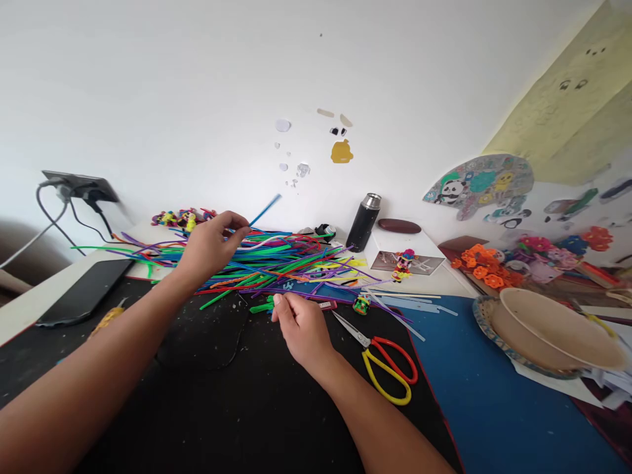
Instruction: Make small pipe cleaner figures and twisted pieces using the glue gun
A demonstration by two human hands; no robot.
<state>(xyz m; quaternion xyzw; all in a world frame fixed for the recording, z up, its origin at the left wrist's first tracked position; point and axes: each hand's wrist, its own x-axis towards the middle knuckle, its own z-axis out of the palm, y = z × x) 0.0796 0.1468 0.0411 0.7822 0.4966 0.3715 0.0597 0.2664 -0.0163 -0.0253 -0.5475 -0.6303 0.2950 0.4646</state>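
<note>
My left hand (214, 243) is raised over the heap of coloured pipe cleaners (276, 253). Its thumb and fingertips pinch a blue pipe cleaner (265, 210), whose slightly blurred end points up and right. Lower down, above the black mat, my right hand (302, 326) is closed around a small bent bundle of green pipe cleaner (261, 306) with a bit of blue by the fingers. Part of that bundle is hidden behind the fingers. To the right of this hand lie scissors (380, 352) with one red and one yellow handle, and a small pipe-cleaner figure (361, 304).
A phone (86, 293) and a yellow-handled tool (107, 320) lie on the left. Behind the heap stands a black flask (364, 222) beside a white box (407, 247) bearing a doll-like figure (403, 264). At right are a beige bowl (557, 329) and orange pipe-cleaner flowers (486, 266).
</note>
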